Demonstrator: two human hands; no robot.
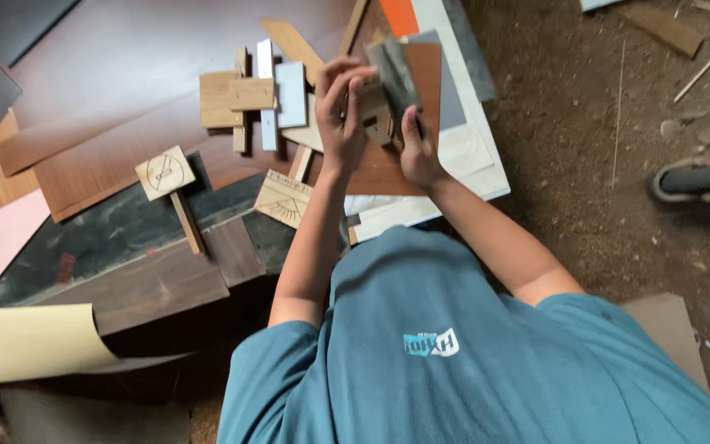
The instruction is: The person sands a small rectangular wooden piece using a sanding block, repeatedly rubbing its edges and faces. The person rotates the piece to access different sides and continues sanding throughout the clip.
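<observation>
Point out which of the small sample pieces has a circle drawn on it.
The square light-wood piece on a stick, left of both hands; its neighbour bears fanned lines instead.

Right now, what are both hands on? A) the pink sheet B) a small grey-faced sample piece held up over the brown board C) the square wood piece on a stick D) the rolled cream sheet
B: the left hand and right hand both grip the small grey-faced sample piece over the brown board; the rolled cream sheet lies untouched.

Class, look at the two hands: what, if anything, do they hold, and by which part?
Both hands hold a small grey sample piece: the left hand grips its left edge near the top, and the right hand its lower end.
</observation>
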